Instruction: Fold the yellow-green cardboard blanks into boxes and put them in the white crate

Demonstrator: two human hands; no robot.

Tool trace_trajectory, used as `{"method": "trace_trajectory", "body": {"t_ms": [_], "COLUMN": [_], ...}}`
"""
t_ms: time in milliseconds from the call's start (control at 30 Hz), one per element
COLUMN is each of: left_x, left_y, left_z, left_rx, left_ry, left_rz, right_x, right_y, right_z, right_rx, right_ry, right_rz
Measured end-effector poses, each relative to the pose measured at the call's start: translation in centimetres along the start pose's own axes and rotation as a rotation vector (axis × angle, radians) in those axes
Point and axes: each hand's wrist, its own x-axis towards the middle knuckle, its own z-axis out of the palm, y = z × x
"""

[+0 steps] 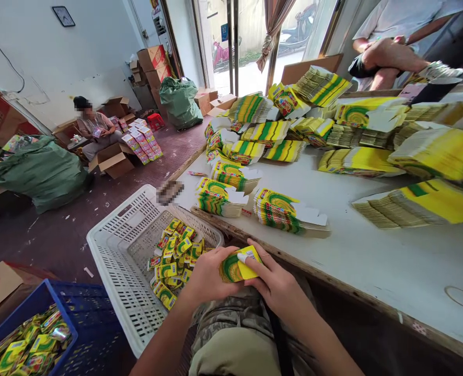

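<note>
At near left, a blue crate [88, 318] holds shiny yellow packets [14, 357]. Right of it, small yellow boxes [172, 261] lie heaped in a white basket [116, 300]. Then the left hand [210, 274] grasps one side of a yellow-and-green carton [231, 269] above the lap, and the right hand [280, 284] grips its other side (one digit has a white tip). Farther right, stacked flat cartons [276, 206] cover the far part of a white table [372, 266].

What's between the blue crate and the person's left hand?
Head view: a white perforated basket holding small yellow packs lies between blue crate and left hand.
</note>
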Motion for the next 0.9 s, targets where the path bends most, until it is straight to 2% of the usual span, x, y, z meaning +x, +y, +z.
{"method": "trace_trajectory", "body": {"t_ms": [133, 200, 333, 433, 533, 633, 667, 700, 800, 900], "left_x": [0.0, 0.2, 0.6, 0.3, -0.8, -2.4, -2.9, -3.2, -3.7, -3.3], "left_y": [-0.4, -0.4, -0.2, -1.1, -3.7, -6.6, -7.4, -7.9, -8.1, -7.1], "left_z": [-0.2, 0.1, 1.3, 0.8, -1.7, -4.6, -5.2, -5.5, -4.7, -2.6], "left_rx": [-0.044, -0.021, 0.078, 0.083, 0.213, 0.468, 0.502, 0.504, 0.375, 0.234], "left_ry": [-0.092, -0.112, -0.055, -0.062, -0.026, 0.186, 0.241, 0.273, 0.215, 0.102], "left_rz": [-0.026, -0.024, -0.06, -0.104, -0.203, -0.37, -0.402, -0.412, -0.329, -0.262], "right_x": [0.4, 0.5, 0.0, 0.0, 1.2, 3.1, 3.6, 4.1, 4.8, 4.7], "right_y": [0.8, 1.0, 0.4, 0.8, 3.5, 8.3, 9.9, 11.3, 13.9, 14.3], "right_z": [-2.4, -2.6, -0.1, 1.2, -0.5, -3.9, -4.9, -5.6, -6.1, -5.5], "right_rx": [0.146, 0.16, 0.163, 0.185, 0.048, -0.282, -0.388, -0.467, -0.577, -0.594], "right_ry": [-0.181, -0.219, -0.084, -0.036, 0.091, 0.366, 0.407, 0.39, 0.283, 0.285], "right_rz": [0.034, 0.085, 0.217, 0.255, 0.257, 0.31, 0.347, 0.384, 0.433, 0.403]}}
